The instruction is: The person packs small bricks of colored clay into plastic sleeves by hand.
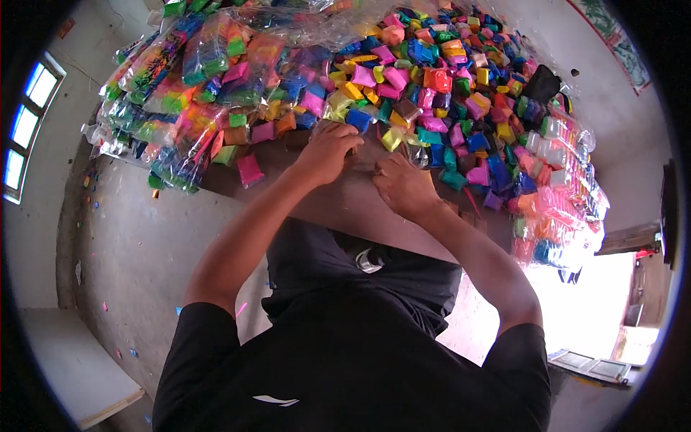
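Note:
My left hand [332,153] is closed at the near edge of a heap of small wrapped packets [432,90] in many colours. Its fingers curl inward beside a blue packet [358,119], and I cannot tell what is in them. To its right, my right hand [404,186] is bent shut at a piece of clear plastic [416,154], knuckles up. A pale yellow packet [392,139] lies just beyond those fingers. Both hands are low over the brown tabletop [345,205], with a small gap between them.
Clear bags filled with coloured packets [209,65] are piled at the left. More clear packs [561,194] stack along the right edge. A single pink packet [250,170] lies near the table's front left. Small scraps dot the grey floor [151,252].

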Demonstrator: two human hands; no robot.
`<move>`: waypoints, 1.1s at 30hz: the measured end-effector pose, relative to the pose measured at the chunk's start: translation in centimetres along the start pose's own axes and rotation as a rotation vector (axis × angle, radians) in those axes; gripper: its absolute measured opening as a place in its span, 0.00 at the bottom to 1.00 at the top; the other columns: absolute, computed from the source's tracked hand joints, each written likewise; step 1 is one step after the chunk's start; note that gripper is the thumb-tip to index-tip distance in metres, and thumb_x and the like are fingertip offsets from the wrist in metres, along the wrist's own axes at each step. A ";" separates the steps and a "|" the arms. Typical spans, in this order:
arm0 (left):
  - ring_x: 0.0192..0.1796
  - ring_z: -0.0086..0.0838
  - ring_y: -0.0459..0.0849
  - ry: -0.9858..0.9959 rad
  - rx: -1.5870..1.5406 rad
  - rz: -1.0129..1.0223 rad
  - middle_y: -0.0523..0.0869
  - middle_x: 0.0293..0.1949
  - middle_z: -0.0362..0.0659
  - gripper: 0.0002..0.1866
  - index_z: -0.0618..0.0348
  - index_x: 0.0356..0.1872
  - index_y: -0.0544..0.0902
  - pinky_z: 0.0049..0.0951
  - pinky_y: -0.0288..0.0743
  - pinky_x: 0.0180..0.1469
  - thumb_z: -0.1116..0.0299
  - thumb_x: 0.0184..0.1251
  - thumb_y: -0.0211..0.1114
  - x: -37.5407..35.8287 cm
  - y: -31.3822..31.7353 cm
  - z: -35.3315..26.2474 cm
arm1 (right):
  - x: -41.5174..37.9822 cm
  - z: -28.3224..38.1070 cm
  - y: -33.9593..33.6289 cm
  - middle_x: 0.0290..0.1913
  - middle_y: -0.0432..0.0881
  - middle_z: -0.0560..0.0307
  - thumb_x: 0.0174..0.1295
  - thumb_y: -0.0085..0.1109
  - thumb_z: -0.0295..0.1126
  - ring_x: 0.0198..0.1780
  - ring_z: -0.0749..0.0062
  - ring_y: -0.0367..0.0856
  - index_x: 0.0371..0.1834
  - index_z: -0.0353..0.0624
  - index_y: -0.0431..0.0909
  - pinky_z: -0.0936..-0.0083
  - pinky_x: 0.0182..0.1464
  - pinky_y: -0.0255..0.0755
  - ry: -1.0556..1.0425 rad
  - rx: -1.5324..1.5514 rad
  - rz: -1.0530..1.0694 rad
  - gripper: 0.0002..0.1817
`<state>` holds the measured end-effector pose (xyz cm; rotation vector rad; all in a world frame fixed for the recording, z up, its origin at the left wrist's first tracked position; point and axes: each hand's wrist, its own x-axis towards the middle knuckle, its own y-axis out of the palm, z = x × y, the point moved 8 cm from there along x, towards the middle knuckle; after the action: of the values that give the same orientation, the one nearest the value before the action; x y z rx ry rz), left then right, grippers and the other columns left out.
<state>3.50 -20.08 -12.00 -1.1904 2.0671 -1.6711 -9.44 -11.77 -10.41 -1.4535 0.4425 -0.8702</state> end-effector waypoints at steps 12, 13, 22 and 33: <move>0.62 0.43 0.83 -0.010 -0.111 -0.039 0.83 0.59 0.44 0.17 0.58 0.54 0.87 0.46 0.76 0.65 0.67 0.65 0.71 -0.1 -0.4 0.1 | -2.0 0.6 -1.1 0.53 0.80 0.46 0.58 0.64 0.28 0.57 0.48 0.80 0.49 0.41 0.83 0.56 0.61 0.76 0.133 0.014 0.127 0.15; 0.62 0.43 0.83 -0.009 -0.111 -0.038 0.83 0.59 0.44 0.17 0.58 0.54 0.87 0.46 0.76 0.65 0.67 0.65 0.71 -0.2 -0.4 0.1 | -2.3 1.2 -0.6 0.54 0.79 0.45 0.58 0.64 0.28 0.60 0.48 0.78 0.48 0.41 0.83 0.56 0.63 0.74 0.038 -0.087 0.144 0.14; 0.62 0.42 0.83 -0.014 -0.081 -0.031 0.83 0.59 0.43 0.17 0.57 0.54 0.86 0.45 0.78 0.64 0.64 0.67 0.70 0.0 -0.3 0.5 | 0.0 2.2 2.8 0.53 0.82 0.45 0.59 0.63 0.29 0.55 0.52 0.83 0.47 0.39 0.83 0.58 0.58 0.78 0.020 -0.052 0.312 0.13; 0.66 0.50 0.80 -0.117 -0.151 -0.057 0.80 0.65 0.52 0.31 0.54 0.69 0.75 0.50 0.70 0.70 0.61 0.66 0.71 -0.2 0.2 1.1 | 6.5 -6.6 1.6 0.43 0.85 0.24 0.60 0.64 0.39 0.49 0.36 0.87 0.45 0.28 0.84 0.49 0.53 0.81 0.628 0.286 -0.114 0.21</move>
<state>4.27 -20.70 -12.61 -1.3708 2.1372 -1.4513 -9.73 -21.13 -11.12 -0.9292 0.6705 -1.4264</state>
